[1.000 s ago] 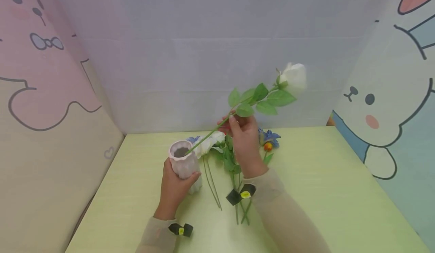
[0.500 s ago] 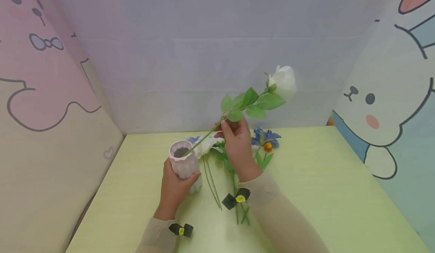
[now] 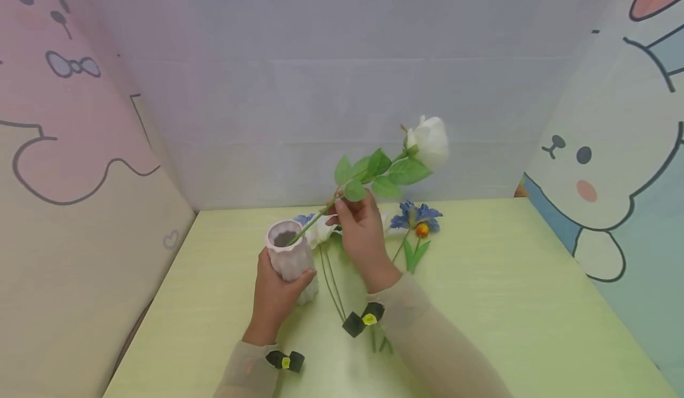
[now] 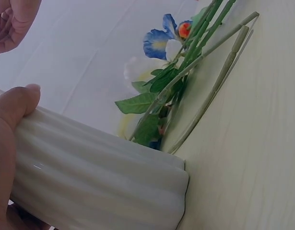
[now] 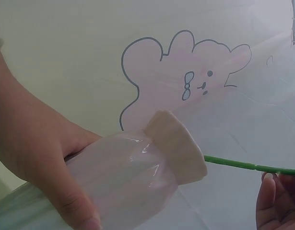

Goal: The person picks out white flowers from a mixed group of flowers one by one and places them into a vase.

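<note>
A pale ribbed vase (image 3: 291, 261) stands on the table, gripped round its body by my left hand (image 3: 274, 294). My right hand (image 3: 365, 237) pinches the green stem of a white rose (image 3: 429, 141) between thumb and fingers, just below its leaves (image 3: 376, 171). The stem slants down leftward and its lower end is inside the vase's mouth. In the right wrist view the stem (image 5: 233, 163) runs from the vase rim (image 5: 188, 153) to my right fingertips (image 5: 267, 191). How deep the stem end reaches is hidden by the vase wall.
Behind and right of the vase lie white flowers (image 3: 320, 231) with thin stems. A blue flower (image 3: 417, 215) and an orange bud (image 3: 422, 230) lie right of my right hand. Several green stems (image 4: 205, 43) show in the left wrist view. Fabric walls border the pale yellow table (image 3: 507, 303).
My right hand has moved left and down toward the vase with the rose, so more of the stem has gone into the mouth. My left hand and the vase have stayed put.
</note>
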Motion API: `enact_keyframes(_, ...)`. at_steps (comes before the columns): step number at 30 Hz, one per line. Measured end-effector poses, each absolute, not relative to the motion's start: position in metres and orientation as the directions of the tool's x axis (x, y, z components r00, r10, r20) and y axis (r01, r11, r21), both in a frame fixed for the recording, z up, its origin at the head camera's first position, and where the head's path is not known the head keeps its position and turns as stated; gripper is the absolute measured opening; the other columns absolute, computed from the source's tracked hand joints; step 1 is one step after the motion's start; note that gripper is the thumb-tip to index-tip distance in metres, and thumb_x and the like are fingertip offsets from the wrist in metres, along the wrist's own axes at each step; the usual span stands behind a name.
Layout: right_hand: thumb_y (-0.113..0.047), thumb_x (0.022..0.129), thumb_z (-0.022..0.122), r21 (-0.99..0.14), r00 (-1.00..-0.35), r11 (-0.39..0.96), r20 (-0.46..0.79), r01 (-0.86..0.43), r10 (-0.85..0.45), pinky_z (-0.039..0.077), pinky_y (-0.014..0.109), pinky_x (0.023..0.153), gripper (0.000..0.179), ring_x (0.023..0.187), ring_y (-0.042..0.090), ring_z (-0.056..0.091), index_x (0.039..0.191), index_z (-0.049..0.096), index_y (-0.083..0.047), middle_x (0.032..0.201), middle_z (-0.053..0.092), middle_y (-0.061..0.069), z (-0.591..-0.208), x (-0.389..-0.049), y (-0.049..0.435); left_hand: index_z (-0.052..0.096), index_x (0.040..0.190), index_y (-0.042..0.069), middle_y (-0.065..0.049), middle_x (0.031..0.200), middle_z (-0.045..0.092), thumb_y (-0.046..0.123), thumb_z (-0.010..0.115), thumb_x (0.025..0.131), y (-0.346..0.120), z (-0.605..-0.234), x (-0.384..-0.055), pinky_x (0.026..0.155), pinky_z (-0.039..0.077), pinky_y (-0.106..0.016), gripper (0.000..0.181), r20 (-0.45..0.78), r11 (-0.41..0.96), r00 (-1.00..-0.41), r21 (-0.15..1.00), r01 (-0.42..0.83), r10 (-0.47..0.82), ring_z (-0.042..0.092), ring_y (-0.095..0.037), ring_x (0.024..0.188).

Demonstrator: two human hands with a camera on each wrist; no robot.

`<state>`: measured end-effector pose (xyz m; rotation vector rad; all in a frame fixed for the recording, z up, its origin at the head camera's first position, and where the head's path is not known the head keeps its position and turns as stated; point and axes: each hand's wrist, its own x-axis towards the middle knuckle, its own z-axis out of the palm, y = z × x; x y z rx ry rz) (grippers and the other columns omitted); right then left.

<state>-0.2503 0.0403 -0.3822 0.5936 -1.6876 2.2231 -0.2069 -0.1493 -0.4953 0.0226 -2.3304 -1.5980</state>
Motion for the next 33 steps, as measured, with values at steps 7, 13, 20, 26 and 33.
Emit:
enact_keyframes(7, 0.0, 0.108, 0.049, -0.842, -0.871, -0.272, 0.491, -0.467, -0.026, 0.059, 0.033, 0.077, 0.016, 0.095, 0.045, 0.065, 0.123, 0.048, 0.004, 0.105, 0.063, 0.025, -0.383, -0.249, 0.04, 0.032, 0.15, 0.009, -0.013, 0.134, 0.05, 0.025, 0.096, 0.073, -0.148, -0.494, -0.208, 0.094, 0.047, -0.053, 0.101, 0.247, 0.388, -0.95, 0.908, 0.158, -0.19, 0.056, -0.033, 0.112)
enact_keyframes(13, 0.0, 0.107, 0.051, -0.844, -0.883, -0.309, 0.469, -0.439, -0.025, 0.058, 0.032, 0.077, 0.019, 0.092, 0.026, 0.068, 0.125, 0.048, 0.003, 0.106, 0.063, 0.024, -0.382, -0.248, 0.034, 0.033, 0.149, 0.009, -0.012, 0.133, 0.051, 0.023, 0.096, 0.073, -0.148, -0.495, -0.207, 0.093, 0.047, -0.054, 0.099, 0.255, 0.405, -0.944, 0.901, 0.153, -0.211, 0.056, -0.033, 0.111)
enact_keyframes(20, 0.005, 0.105, 0.051, -0.836, -0.879, -0.332, 0.476, -0.437, -0.042, 0.057, 0.03, 0.076, 0.013, 0.09, 0.017, 0.068, 0.118, 0.049, 0.006, 0.103, 0.063, 0.022, -0.384, -0.251, 0.026, 0.031, 0.15, 0.009, -0.013, 0.134, 0.05, 0.026, 0.096, 0.074, -0.148, -0.494, -0.206, 0.096, 0.047, -0.055, 0.101, 0.231, 0.391, -0.951, 0.91, 0.137, -0.204, 0.056, -0.034, 0.114)
enact_keyframes(26, 0.005, 0.105, 0.05, -0.834, -0.86, -0.3, 0.505, -0.463, -0.077, 0.057, 0.031, 0.078, 0.013, 0.091, 0.023, 0.067, 0.118, 0.051, 0.008, 0.103, 0.063, 0.026, -0.384, -0.251, 0.02, 0.032, 0.149, 0.008, -0.013, 0.132, 0.052, 0.025, 0.095, 0.075, -0.149, -0.494, -0.204, 0.094, 0.047, -0.053, 0.098, 0.239, 0.404, -0.945, 0.905, 0.134, -0.222, 0.057, -0.033, 0.112)
enact_keyframes(33, -0.005, 0.107, 0.054, -0.907, -0.896, -0.097, 0.421, -0.41, -0.142, 0.052, 0.036, 0.092, 0.018, 0.11, 0.029, 0.064, 0.124, 0.057, 0.0, 0.118, 0.065, 0.019, -0.392, -0.242, 0.009, 0.034, 0.148, 0.008, -0.013, 0.13, 0.053, 0.026, 0.095, 0.075, -0.149, -0.496, -0.203, 0.091, 0.048, -0.051, 0.097, 0.247, 0.398, -0.944, 0.906, 0.143, -0.221, 0.057, -0.03, 0.108)
